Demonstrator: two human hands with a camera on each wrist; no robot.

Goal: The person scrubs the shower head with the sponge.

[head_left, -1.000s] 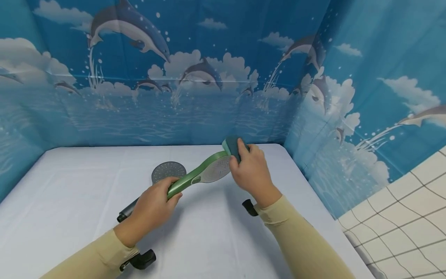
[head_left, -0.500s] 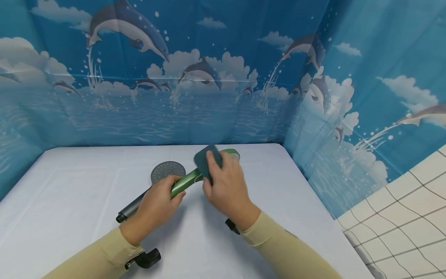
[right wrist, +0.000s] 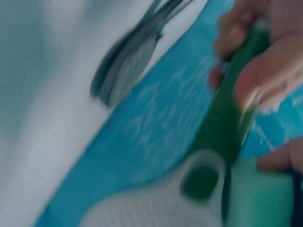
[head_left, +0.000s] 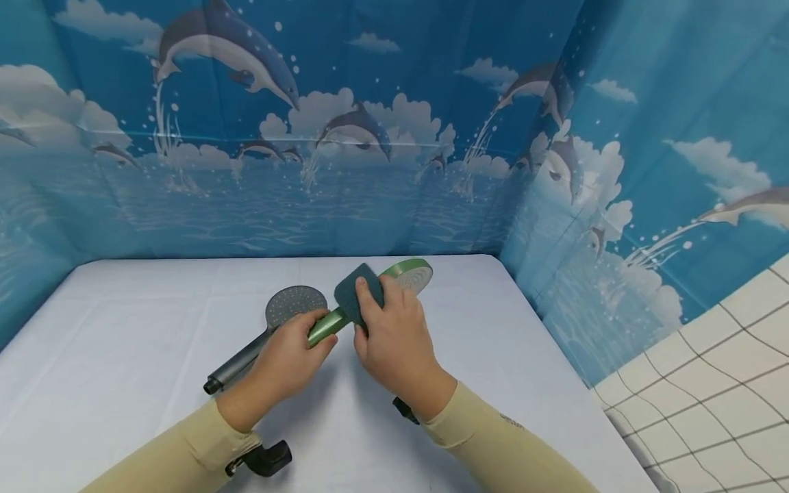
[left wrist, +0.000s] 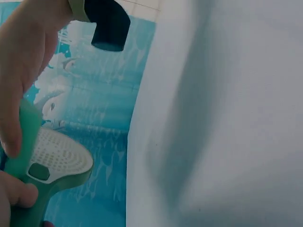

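Observation:
A green handheld shower head (head_left: 328,326) with a pale spray face is gripped by its handle in my left hand (head_left: 290,356), held above the white table. My right hand (head_left: 401,335) pinches a two-layer sponge (head_left: 353,296), dark teal on one side and light green on the other. The sponge lies against the shower head's neck, and its light green side (right wrist: 260,198) faces the handle in the right wrist view. In the left wrist view the spray face (left wrist: 61,153) and an oval green button (left wrist: 39,172) show beside the sponge.
A dark grey shower head (head_left: 297,305) lies on the white-covered table (head_left: 135,342), just behind and left of my left hand. A blue dolphin curtain (head_left: 345,205) hangs along the back and right edges. White tiles (head_left: 727,383) show at the right.
The right hand has moved the sponge left and down, from the shower head's spray end to its neck near the handle. The left hand keeps its grip and has shifted slightly right.

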